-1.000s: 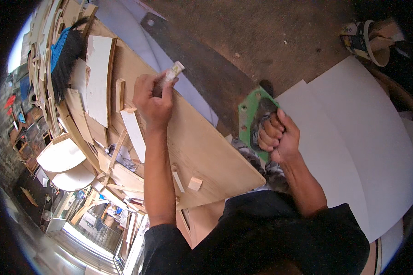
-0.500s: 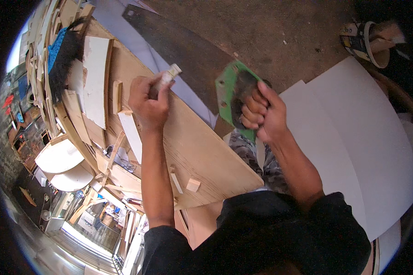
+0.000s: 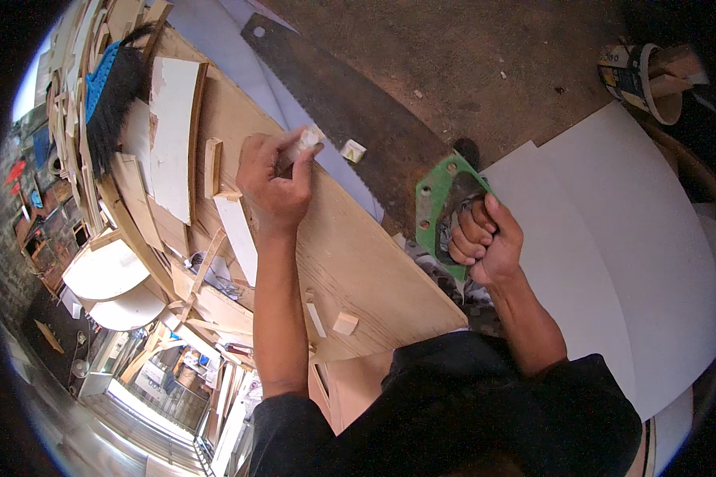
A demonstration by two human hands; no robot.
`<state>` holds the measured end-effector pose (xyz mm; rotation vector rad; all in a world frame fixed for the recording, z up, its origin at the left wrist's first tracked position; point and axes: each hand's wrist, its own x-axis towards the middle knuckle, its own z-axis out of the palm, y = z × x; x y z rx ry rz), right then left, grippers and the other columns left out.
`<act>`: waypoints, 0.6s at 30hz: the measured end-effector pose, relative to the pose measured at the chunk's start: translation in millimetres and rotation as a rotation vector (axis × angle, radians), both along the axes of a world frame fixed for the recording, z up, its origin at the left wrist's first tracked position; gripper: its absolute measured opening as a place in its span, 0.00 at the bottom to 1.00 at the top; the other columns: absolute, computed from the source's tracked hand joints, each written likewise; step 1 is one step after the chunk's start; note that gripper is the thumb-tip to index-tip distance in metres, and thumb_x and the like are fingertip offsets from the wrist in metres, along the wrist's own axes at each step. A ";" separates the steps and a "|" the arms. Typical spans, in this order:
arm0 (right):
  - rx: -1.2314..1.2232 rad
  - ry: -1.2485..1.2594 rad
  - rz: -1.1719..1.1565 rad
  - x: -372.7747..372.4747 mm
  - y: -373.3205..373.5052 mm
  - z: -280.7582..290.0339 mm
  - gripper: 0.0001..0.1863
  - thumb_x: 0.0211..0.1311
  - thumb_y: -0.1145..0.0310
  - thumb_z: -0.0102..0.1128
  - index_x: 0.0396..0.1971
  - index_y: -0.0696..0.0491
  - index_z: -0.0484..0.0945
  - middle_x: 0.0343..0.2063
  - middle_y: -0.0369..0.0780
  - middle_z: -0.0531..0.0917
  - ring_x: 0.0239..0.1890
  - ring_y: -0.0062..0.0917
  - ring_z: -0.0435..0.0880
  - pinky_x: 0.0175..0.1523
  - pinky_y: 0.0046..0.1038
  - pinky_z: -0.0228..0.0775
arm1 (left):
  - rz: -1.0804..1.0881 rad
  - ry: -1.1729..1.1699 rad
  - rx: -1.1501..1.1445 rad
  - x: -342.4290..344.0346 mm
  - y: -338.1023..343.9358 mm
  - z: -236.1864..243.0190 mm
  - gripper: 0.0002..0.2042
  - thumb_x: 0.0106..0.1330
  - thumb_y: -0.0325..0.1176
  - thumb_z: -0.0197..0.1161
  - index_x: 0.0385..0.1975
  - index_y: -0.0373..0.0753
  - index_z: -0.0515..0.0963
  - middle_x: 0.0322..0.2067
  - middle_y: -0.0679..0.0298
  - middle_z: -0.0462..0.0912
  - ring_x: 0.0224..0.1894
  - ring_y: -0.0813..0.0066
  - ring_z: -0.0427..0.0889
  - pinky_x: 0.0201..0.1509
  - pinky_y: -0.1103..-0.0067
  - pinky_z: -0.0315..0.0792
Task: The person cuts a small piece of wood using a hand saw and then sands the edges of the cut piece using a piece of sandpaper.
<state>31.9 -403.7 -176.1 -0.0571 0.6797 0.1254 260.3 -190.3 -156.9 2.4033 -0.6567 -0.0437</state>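
My right hand [image 3: 489, 242] is wrapped round the green handle of a handsaw [image 3: 350, 95], whose wide, dark blade points away to the upper left. My left hand [image 3: 277, 184], with fingers closed, grips a short pale strip of wood [image 3: 310, 138] at the edge of a plywood board [image 3: 358, 262]. Just beyond the strip's end, a small white offcut [image 3: 353, 151] shows against the saw blade, apart from the strip; whether it touches the blade I cannot tell.
Wood scraps, among them a small block [image 3: 345, 323] and a white-faced panel [image 3: 173, 135], lie on the board. A blue brush [image 3: 107, 79] with black bristles is at the far left. White sheets [image 3: 581, 215] lie at right, below a bucket [image 3: 660, 87] holding wood pieces.
The handsaw and my right hand have moved right and nearer to me. My left hand has shifted slightly right with the strip, and the small offcut now shows separate from it.
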 end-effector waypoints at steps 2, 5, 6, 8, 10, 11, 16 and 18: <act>-0.051 0.064 -0.038 17.5 -0.4 0.9 0.27 0.80 0.49 0.48 0.17 0.42 0.58 0.12 0.27 0.58 0.11 0.15 0.55 0.16 0.23 0.50 | 0.005 -0.012 0.008 1.5 -2.7 0.6 0.11 0.54 0.26 0.77 0.37 0.38 0.88 0.29 0.60 0.81 0.33 0.65 0.80 0.37 0.73 0.73; -0.038 -0.018 -0.074 37.2 -11.6 -7.6 0.27 0.81 0.49 0.46 0.18 0.42 0.59 0.12 0.27 0.58 0.11 0.15 0.55 0.16 0.24 0.50 | -0.003 0.001 -0.022 2.4 0.4 -2.4 0.11 0.53 0.27 0.78 0.38 0.38 0.88 0.28 0.60 0.81 0.32 0.65 0.79 0.36 0.72 0.73; -0.062 -0.045 -0.090 39.8 -15.4 -5.7 0.27 0.81 0.49 0.45 0.18 0.42 0.59 0.12 0.27 0.57 0.12 0.15 0.55 0.16 0.24 0.50 | -0.003 0.002 -0.027 1.9 -0.2 -1.2 0.11 0.53 0.27 0.78 0.38 0.38 0.88 0.28 0.60 0.81 0.32 0.65 0.79 0.36 0.72 0.73; -0.069 -0.095 -0.103 33.6 -22.6 -3.8 0.26 0.82 0.50 0.45 0.19 0.42 0.59 0.12 0.27 0.57 0.12 0.15 0.55 0.16 0.24 0.50 | -0.010 -0.038 0.004 0.7 -2.8 2.4 0.12 0.53 0.28 0.79 0.38 0.39 0.89 0.28 0.61 0.80 0.32 0.66 0.78 0.36 0.72 0.73; -0.138 -0.125 -0.121 25.9 -29.5 2.4 0.26 0.82 0.50 0.44 0.19 0.42 0.59 0.12 0.27 0.57 0.11 0.15 0.55 0.16 0.24 0.49 | 0.004 -0.042 -0.018 0.1 -0.9 1.7 0.13 0.53 0.28 0.79 0.39 0.39 0.89 0.28 0.61 0.80 0.32 0.66 0.78 0.36 0.72 0.73; -0.149 -0.125 -0.119 22.1 -33.2 4.5 0.26 0.82 0.51 0.43 0.19 0.43 0.59 0.12 0.28 0.57 0.12 0.15 0.55 0.16 0.24 0.50 | 0.016 -0.040 -0.030 -1.0 0.2 1.0 0.13 0.52 0.28 0.80 0.39 0.40 0.89 0.28 0.62 0.79 0.33 0.66 0.78 0.36 0.72 0.73; -0.296 -0.056 -0.079 16.0 -37.9 32.2 0.26 0.81 0.49 0.46 0.19 0.43 0.59 0.12 0.28 0.56 0.12 0.16 0.54 0.17 0.25 0.49 | 0.102 -0.040 -0.076 -8.6 -2.7 6.5 0.15 0.52 0.26 0.80 0.41 0.40 0.90 0.30 0.62 0.79 0.32 0.67 0.78 0.35 0.73 0.73; -0.368 -0.054 -0.044 13.5 -38.8 48.4 0.26 0.80 0.49 0.47 0.19 0.43 0.58 0.12 0.28 0.56 0.12 0.17 0.54 0.18 0.25 0.49 | 0.147 -0.046 -0.126 -17.2 -6.6 18.6 0.15 0.53 0.26 0.80 0.42 0.39 0.90 0.30 0.63 0.79 0.31 0.68 0.77 0.34 0.74 0.72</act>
